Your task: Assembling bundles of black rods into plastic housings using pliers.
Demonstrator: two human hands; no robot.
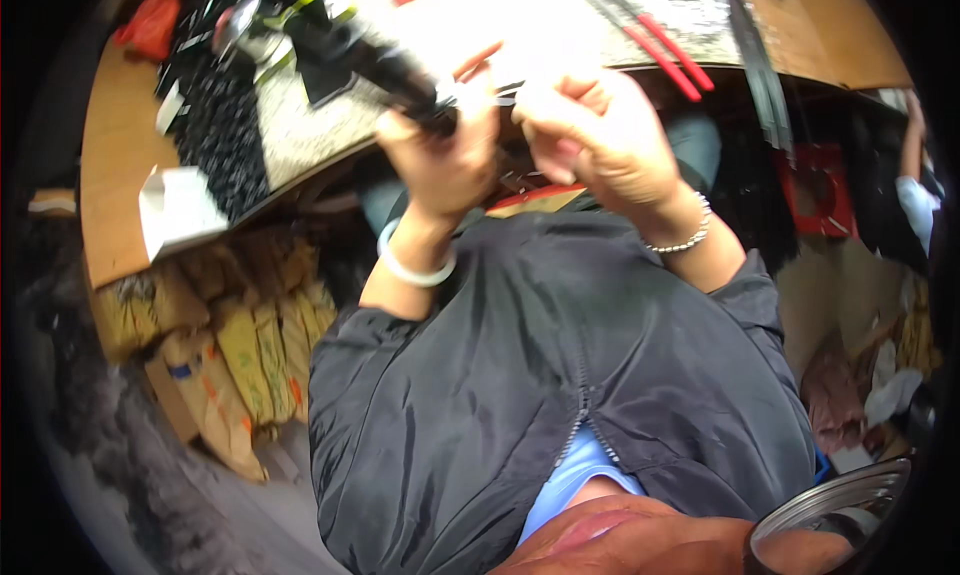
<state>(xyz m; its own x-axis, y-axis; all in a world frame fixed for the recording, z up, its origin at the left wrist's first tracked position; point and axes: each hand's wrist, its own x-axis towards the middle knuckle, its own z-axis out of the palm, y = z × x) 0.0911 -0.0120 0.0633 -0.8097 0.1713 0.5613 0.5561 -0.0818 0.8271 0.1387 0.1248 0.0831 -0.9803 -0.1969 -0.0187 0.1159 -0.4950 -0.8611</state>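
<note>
Head view: the left hand (447, 155) is clamped on a black bundle (388, 68) jutting up and leftward from it; beside it, the right hand (605, 130) curls near a pale strip (506, 96) (its grip, too blurred to tell). Farther right, a red-handled tool (667, 55) lies on the desk (118, 165).

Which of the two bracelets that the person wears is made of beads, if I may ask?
The silvery bracelet below the right hand: it shows small beads, whereas the one below the left hand is a smooth white bangle.
</note>
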